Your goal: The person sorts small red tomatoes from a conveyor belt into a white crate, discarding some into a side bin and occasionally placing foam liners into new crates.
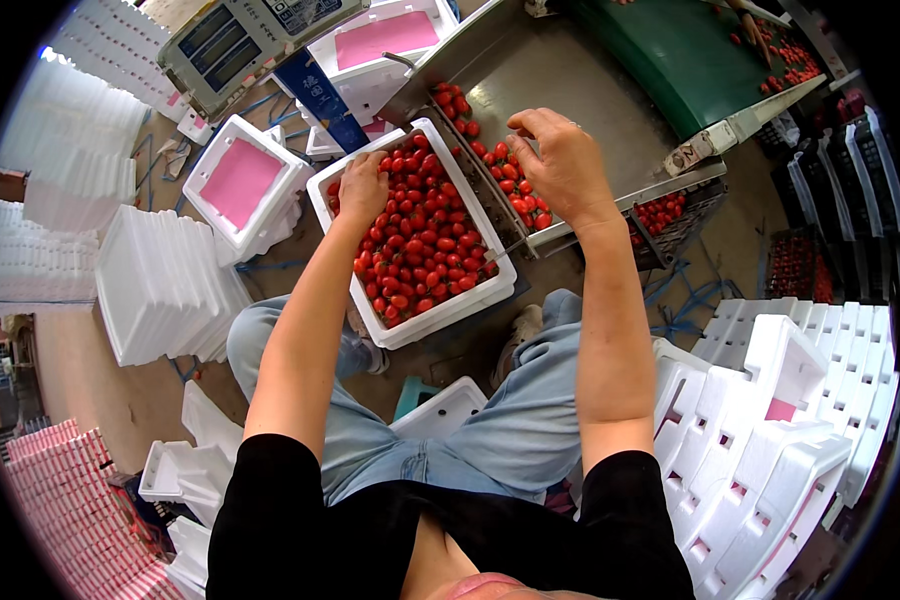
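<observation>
In front of me a white foam box [429, 337] is filled with red cherry tomatoes [424, 247]. My left hand [364, 187] rests on the tomatoes along the box's far left side; its fingertips are partly hidden among them, so I cannot tell whether it grips any. Over the metal sorting tray [570, 90], right of the box, hovers my right hand [562, 165]. Its thumb and curled fingers are apart, with no tomato visible between them. Below that hand, loose tomatoes [510, 176] lie along the tray's near-left edge.
A digital scale display [229, 49] on a blue post stands beyond the box. Foam boxes with pink liners [241, 184] and stacked white lids [157, 285] are at left. More foam boxes [742, 450] stand at right. Another person's hand [754, 34] reaches over the green conveyor belt [645, 60].
</observation>
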The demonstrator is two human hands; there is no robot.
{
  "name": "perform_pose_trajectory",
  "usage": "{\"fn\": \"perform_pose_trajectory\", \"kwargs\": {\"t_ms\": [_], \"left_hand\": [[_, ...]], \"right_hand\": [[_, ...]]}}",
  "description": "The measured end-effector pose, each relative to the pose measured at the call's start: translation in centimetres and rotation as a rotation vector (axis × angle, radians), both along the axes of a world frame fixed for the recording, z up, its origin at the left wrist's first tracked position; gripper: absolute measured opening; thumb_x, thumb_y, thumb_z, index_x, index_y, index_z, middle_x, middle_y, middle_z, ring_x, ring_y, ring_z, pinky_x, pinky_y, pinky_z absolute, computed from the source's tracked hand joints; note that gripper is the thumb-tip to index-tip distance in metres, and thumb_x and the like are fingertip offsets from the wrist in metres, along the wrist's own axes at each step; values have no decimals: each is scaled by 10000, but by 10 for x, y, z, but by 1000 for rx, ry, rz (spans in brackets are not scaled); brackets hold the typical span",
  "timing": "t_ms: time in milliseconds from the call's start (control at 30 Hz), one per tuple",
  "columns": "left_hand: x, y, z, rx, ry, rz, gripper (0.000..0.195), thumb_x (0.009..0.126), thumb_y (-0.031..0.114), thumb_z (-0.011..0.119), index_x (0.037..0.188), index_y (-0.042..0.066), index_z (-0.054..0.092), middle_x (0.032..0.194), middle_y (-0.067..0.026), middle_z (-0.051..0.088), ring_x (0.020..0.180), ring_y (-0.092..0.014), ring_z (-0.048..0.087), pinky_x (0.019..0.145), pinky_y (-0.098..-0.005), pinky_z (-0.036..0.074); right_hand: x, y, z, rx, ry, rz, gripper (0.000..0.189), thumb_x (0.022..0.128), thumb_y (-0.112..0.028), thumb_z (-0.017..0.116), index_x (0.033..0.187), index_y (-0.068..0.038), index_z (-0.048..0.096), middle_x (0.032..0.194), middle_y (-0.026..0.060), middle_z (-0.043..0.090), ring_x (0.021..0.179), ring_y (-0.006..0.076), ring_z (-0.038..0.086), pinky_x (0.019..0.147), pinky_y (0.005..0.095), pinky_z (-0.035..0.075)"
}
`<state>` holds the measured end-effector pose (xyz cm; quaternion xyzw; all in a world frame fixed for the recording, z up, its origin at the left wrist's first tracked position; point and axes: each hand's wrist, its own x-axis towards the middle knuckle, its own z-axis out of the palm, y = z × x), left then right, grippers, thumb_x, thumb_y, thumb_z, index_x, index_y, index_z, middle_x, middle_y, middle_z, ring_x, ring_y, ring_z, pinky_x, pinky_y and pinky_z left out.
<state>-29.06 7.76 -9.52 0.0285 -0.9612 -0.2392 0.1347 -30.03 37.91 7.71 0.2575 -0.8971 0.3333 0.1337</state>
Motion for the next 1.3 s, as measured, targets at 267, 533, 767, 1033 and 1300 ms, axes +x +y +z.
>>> {"fn": "perform_pose_trajectory", "kwargs": {"t_ms": [267, 533, 767, 1033, 1300], "left_hand": [[35, 21, -9, 245, 19, -235, 183, 799, 1, 630, 966, 63, 674, 1054, -101, 660, 1110, -328, 576, 942, -398, 470], [92, -1, 2, 200, 88, 22, 195, 840, -9, 588, 1001, 65, 669, 979, -121, 677, 919, -302, 665, 827, -357, 514], [14, -15, -4, 89, 8, 23, 204, 846, 121, 629, 1040, 72, 669, 1082, -123, 639, 1083, -326, 582, 925, -419, 472], [-10, -12, -8, -64, -180, 22, 283, 834, 230, 679, 1050, 50, 646, 1057, -123, 636, 1063, -312, 583, 917, -426, 474], [55, 27, 41, 478, 130, -53, 256, 801, 89, 725, 1041, 33, 657, 970, -101, 631, 870, -228, 645, 801, -315, 510]], "right_hand": [[-7, -3, -8, 63, 35, 10, 147, 885, -173, 632, 974, -59, 656, 948, 109, 677, 923, 319, 635, 806, 414, 507], [-6, -4, -8, 25, 40, 15, 138, 885, -181, 625, 961, -69, 656, 949, 110, 676, 935, 324, 630, 823, 423, 505], [-2, -14, -5, 54, 12, 24, 133, 883, -184, 620, 949, -73, 654, 948, 103, 674, 937, 322, 631, 825, 422, 505], [-5, -20, -4, 75, 36, 26, 129, 888, -194, 614, 933, -78, 649, 948, 96, 674, 935, 318, 632, 826, 419, 506], [9, -37, -11, -66, -188, 159, 210, 905, -212, 605, 1031, -47, 640, 996, 135, 667, 956, 345, 629, 838, 428, 503]]}}
